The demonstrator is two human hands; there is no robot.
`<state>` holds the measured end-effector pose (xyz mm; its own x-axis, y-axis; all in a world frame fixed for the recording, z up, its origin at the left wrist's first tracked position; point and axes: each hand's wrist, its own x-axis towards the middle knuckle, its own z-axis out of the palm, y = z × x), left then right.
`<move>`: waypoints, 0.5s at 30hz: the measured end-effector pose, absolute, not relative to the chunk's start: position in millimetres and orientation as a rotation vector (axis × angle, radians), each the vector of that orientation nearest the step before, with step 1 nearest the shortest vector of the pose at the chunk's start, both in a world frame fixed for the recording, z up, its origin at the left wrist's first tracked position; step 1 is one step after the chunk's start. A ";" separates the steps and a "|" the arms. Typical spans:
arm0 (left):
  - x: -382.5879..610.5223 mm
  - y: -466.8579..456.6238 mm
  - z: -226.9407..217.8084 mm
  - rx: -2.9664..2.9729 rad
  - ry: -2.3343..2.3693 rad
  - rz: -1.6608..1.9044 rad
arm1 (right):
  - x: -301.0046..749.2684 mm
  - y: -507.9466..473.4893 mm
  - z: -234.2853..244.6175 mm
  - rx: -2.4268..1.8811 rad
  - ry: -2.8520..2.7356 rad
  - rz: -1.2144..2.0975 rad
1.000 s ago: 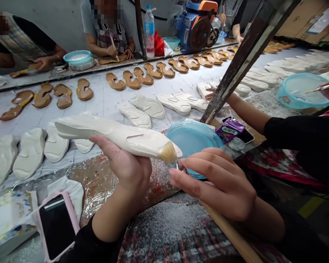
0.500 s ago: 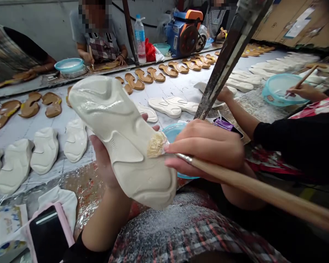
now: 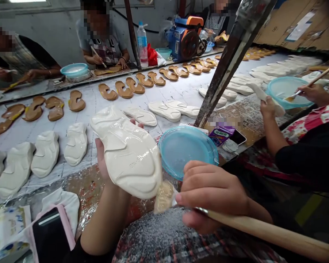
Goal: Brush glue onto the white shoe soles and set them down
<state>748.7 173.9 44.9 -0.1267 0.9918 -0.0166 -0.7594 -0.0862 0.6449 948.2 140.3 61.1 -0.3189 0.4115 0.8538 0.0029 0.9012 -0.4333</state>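
Observation:
A white moulded shoe sole [image 3: 131, 155] lies tilted on my left hand [image 3: 105, 164], which grips it from below and behind, with fingertips showing at its far edge. Its upper face looks wet and shiny, and small raised marks show on it. My right hand [image 3: 213, 193] is closed around a brush [image 3: 252, 226] with a long wooden handle. The pale bristles are at the sole's near right edge; whether they touch it I cannot tell. Just beyond my right hand stands a blue bowl [image 3: 188, 149] of cloudy liquid.
White soles [image 3: 45, 153] and brown pieces [image 3: 106, 91] line the white table surface [image 3: 94, 144]. A slanted metal post [image 3: 221, 69] rises at right. A co-worker's hand [image 3: 268, 107] holds another sole beside a bowl [image 3: 289, 82]. A phone [image 3: 53, 233] lies at lower left.
The brush has moved from the sole's middle down to its near right edge. The sole has turned and shifted, its surface now shinier. The co-worker at right has picked up a sole.

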 end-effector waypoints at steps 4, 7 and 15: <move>759.0 173.4 52.8 0.553 0.615 1.622 | 944.9 149.3 76.0 -0.328 -1.877 0.545; 767.3 175.0 58.7 0.551 0.615 1.604 | 929.7 159.9 68.6 -0.361 -1.951 0.258; 708.8 190.1 29.2 -0.038 1.070 1.689 | 941.5 150.3 26.4 -0.350 -1.893 0.524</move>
